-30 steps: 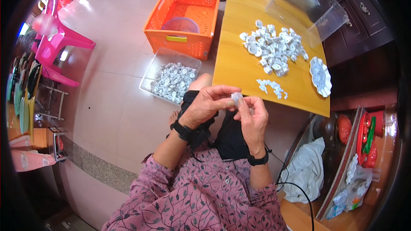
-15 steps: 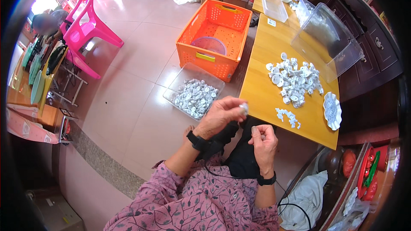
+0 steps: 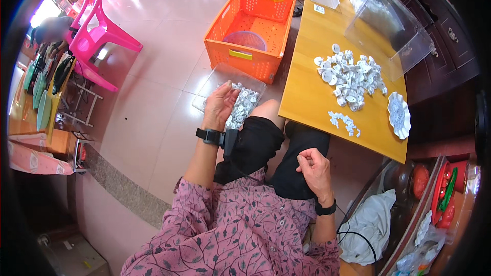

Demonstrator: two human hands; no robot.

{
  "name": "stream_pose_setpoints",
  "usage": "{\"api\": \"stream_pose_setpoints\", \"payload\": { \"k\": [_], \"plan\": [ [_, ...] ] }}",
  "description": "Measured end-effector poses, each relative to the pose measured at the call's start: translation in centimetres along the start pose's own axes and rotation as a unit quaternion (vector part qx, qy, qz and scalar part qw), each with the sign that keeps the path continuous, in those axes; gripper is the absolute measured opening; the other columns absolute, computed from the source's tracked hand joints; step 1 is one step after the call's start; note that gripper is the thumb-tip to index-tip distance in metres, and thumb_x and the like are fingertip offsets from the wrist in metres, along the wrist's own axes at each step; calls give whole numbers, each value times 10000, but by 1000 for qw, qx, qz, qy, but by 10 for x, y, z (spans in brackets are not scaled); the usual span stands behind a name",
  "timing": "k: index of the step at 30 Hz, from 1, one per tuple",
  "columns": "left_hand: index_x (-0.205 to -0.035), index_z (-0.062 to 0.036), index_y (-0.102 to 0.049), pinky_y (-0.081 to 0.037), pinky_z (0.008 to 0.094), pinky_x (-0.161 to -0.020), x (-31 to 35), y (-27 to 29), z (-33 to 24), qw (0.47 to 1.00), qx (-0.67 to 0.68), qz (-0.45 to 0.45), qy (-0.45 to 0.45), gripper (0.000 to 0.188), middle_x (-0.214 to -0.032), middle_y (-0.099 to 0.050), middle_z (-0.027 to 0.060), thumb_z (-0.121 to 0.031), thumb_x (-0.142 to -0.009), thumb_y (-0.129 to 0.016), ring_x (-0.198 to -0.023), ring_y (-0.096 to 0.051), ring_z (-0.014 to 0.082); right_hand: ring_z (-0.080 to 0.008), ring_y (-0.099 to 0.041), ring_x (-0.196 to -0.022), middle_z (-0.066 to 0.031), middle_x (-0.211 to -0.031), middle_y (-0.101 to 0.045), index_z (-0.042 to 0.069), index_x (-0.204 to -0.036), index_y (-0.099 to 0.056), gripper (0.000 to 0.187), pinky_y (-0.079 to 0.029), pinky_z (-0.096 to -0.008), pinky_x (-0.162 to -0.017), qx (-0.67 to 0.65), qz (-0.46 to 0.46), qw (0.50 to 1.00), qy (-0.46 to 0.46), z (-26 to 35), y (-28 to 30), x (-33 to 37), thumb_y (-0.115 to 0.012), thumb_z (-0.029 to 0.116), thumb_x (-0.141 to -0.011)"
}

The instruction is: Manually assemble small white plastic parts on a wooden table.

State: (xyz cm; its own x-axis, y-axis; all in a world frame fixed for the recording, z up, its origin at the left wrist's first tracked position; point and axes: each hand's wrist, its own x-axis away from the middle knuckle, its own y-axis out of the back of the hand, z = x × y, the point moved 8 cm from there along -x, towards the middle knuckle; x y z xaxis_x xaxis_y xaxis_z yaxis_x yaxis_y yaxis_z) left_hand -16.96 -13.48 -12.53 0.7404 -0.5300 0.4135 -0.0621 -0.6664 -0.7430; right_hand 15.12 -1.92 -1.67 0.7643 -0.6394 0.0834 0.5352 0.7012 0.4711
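Observation:
My left hand (image 3: 220, 106) hangs over the near side of a clear plastic box (image 3: 201, 97) on the floor. Its fingers are apart and loosely bent, and I see nothing between them. Small round white plastic parts (image 3: 245, 103) fill the box, partly covered by the hand. Above my right thigh, my right hand (image 3: 314, 171) is closed with thumb and fingers pressed together; whatever it may hold is hidden. On the yellow wooden table lie a heap of white plastic parts (image 3: 352, 79) and a small scatter of tiny white pieces (image 3: 344, 123).
An orange crate (image 3: 243, 62) with a round purple basket inside stands beyond the box. The table (image 3: 302, 92) also carries a scalloped white dish (image 3: 398, 116) and a large clear bin (image 3: 383, 25). A pink chair (image 3: 99, 36) is at left; another person sits at the far table end.
My left hand has moved left from near the table edge to over the box, and its pinch has opened; the white part is gone from its fingers. My right hand stays closed, slightly lower.

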Motion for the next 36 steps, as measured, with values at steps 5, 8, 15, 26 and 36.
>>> {"api": "stream_pose_setpoints", "payload": {
  "k": [5, 8, 15, 26, 36],
  "plan": [
    [-1055, 76, -577, -582, 423, -903, -39, 34, 9, 999, 0, -33, -6, 182, -1082, -566, 140, 27, -897, -653, -985, -605, 267, -154, -683, -631, -100, -804, -663, -27, -940, -596, 109, -531, -268, -563, -14, -17, 999, -33, -3, 11, 6, -632, 75, -926],
    [-1087, 120, -572, -570, 437, -934, -32, 27, 9, 998, -41, -32, -23, 222, -1123, -553, 154, 39, -896, -650, -1019, -602, 293, -150, -673, -617, -99, -782, -660, -30, -927, -598, 111, -525, -268, -558, -22, -43, 998, -31, -5, 18, 8, -633, 75, -924],
    [-1045, 88, -608, -591, 332, -859, -14, -16, 26, 995, -41, 71, 55, 186, -1003, -649, 158, -29, -912, -663, -921, -673, 270, -148, -660, -601, -103, -763, -653, -30, -913, -596, 114, -520, -273, -548, -12, -97, 995, -22, -24, 50, 18, -636, 77, -919],
    [-1175, 116, -566, -570, 280, -905, 12, -89, -6, 977, -108, 183, 32, 282, -1125, -638, 193, -36, -944, -623, -1037, -652, 252, -431, -601, -835, -249, -867, -605, -60, -870, -560, 135, -492, -443, -734, 241, 52, 969, 25, -96, 47, 59, -499, -94, -755],
    [-1140, 94, -583, -583, 307, -895, -17, -59, -7, 982, -63, 163, 78, 253, -1108, -646, 172, 19, -907, -648, -1010, -658, 258, -484, -621, -835, -323, -854, -621, -97, -753, -627, 187, -507, -493, -711, 231, 240, 934, -126, -149, 22, 97, -546, 13, -625]
  ]
}}
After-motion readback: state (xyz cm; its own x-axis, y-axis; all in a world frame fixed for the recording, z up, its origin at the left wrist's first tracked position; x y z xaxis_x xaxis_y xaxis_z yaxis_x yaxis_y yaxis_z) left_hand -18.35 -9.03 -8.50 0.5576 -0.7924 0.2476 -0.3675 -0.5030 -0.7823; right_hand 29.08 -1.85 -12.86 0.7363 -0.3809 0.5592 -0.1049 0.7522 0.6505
